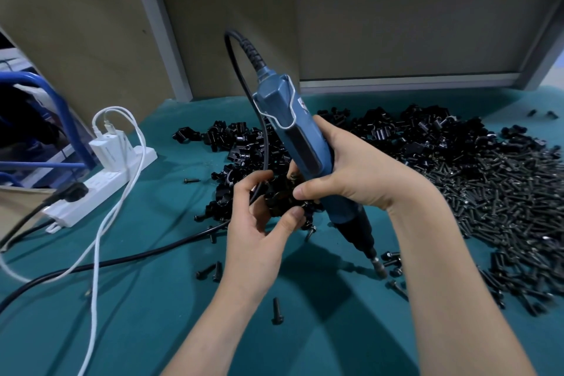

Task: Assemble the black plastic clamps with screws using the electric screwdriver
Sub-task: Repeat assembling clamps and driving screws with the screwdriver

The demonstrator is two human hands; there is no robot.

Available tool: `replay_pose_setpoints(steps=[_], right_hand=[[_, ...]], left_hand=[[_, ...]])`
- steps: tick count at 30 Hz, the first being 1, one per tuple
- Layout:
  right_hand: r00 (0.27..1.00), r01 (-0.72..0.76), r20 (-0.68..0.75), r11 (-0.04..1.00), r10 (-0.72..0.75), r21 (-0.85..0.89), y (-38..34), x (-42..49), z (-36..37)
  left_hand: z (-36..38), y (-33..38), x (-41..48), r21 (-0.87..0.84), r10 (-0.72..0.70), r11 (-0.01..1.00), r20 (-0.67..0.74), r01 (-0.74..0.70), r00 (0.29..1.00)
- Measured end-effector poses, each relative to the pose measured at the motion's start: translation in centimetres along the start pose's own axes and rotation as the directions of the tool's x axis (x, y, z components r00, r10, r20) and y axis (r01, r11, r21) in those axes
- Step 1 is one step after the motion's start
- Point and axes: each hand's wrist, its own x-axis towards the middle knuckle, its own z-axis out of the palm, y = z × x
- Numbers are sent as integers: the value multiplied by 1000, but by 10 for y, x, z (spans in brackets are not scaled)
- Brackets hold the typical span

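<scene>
Teal worktop (152, 314) backed by tan panels (91, 24); power strip (100, 189) frame left, screw heap (503, 207) frame right. Left hand (259, 241) pinches a black clamp (279, 195); right hand (351, 174) grips the electric screwdriver (293, 131).

no legible text; marks on electric screwdriver (302, 143) and charger (108, 151) too blurred.

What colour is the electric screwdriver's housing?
The electric screwdriver is blue, black near its lower end; best in the head view.
</scene>
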Motion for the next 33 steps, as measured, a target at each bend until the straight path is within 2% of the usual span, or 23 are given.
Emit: replay_pose_setpoints(steps=[11,18,22,24,26,30,33], right_hand=[[998,17,56,999,-19,48,-2,-1,0],[998,11,58,997,-15,75,0,0,0],[998,13,66,997,-18,75,1,1,1],[1000,9,17,998,-10,66,3,0,-1],[996,19,-88,992,-8,128,4,-4,-7],[944,139,-330,902,4,408,4,-19,-29],[896,255,-442,858,-36,447,-1,-32,-44]], left_hand=[[2,3,-1,-195,-97,976,7,97,995],[1,11,-1,-168,-38,985,68,49,997],[1,8,0,-154,-39,987,-1,38,999],[-2,4,1,-134,-37,990,-33,33,999],[-4,1,1,-89,-38,995,-17,37,999],[4,-12,-6,6,-158,987,94,158,983],[10,-17,-11,116,-239,968,183,221,954]])
